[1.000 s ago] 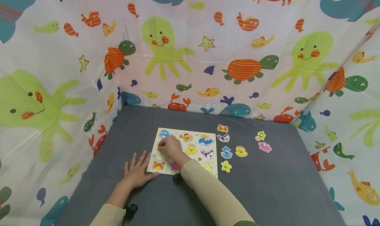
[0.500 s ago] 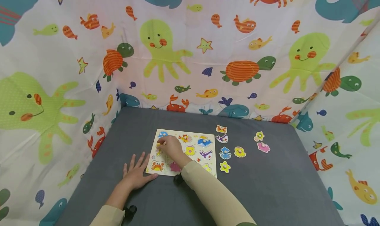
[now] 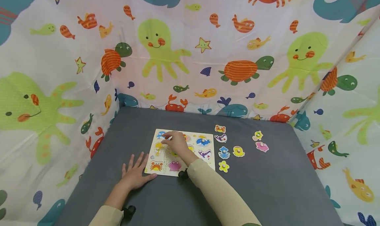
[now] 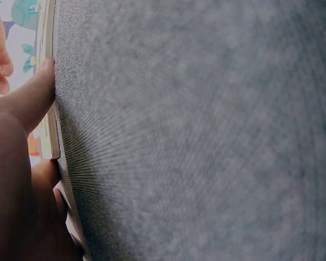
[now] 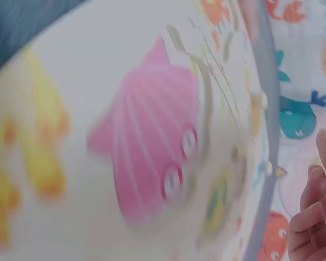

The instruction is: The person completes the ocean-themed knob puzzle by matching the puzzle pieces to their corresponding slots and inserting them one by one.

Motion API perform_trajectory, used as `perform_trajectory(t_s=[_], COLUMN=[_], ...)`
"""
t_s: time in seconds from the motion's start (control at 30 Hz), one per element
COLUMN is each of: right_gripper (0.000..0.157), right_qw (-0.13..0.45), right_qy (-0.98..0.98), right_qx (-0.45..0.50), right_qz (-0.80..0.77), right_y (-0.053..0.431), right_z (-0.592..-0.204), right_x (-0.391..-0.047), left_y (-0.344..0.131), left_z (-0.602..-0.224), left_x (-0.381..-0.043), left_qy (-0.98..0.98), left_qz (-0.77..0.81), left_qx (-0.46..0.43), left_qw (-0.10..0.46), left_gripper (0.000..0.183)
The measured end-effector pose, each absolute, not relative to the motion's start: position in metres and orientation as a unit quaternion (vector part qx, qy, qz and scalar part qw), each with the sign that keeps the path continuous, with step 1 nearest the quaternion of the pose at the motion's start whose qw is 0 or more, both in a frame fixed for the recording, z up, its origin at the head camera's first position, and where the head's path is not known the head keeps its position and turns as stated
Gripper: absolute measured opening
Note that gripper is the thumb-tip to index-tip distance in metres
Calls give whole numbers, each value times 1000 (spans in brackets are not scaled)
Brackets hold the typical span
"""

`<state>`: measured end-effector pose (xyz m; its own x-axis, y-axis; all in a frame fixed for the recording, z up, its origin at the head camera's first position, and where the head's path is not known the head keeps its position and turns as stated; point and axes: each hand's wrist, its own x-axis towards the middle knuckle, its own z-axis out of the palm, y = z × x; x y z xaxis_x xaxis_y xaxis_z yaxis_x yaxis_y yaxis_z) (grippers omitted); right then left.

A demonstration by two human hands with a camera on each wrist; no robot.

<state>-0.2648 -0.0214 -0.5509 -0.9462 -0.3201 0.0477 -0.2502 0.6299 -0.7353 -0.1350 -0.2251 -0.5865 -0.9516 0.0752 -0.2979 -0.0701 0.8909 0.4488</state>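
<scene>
In the head view, a cream rectangular puzzle board [image 3: 165, 169] lies left of centre on a grey fabric surface [image 3: 282, 186]. By its near left corner, the left hand [image 3: 133, 177] rests palm down, fingers spread, grip released. The right hand [image 3: 177, 145] is over the board's far left part, beside the yellow seahorse piece [image 3: 158, 148], thumb and index finger parted, grip released. Right of the board lie flat, white-edged, knobbed pieces, including a blue squid piece [image 3: 224, 153] and a pointed star piece [image 3: 224, 167].

In the left wrist view, the thumb [image 4: 35, 92] touches the board's smooth, pale edge; the cloth looks coarsely woven.

In the right wrist view, a pink shape [image 5: 152, 125] shows pale ribs and pointed corners, and bent fingers [image 5: 309, 228] appear at right.
</scene>
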Motion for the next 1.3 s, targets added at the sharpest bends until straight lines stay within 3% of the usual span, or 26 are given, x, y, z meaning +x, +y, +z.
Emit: perform_trajectory(t_s=[0.33, 1.3], right_gripper=[30, 31], right_qw=[29, -52], right_qy=[892, 886], right_qx=[-120, -14], right_qz=[-435, -460], right_y=[17, 134], right_z=[-539, -535], right_x=[-267, -270], left_y=[-229, -224], left_z=[-600, -587], left_x=[-138, -135], left_qy=[959, 957], left_qz=[234, 233], left_qx=[6, 11], left_qw=[161, 171], left_gripper=[112, 111])
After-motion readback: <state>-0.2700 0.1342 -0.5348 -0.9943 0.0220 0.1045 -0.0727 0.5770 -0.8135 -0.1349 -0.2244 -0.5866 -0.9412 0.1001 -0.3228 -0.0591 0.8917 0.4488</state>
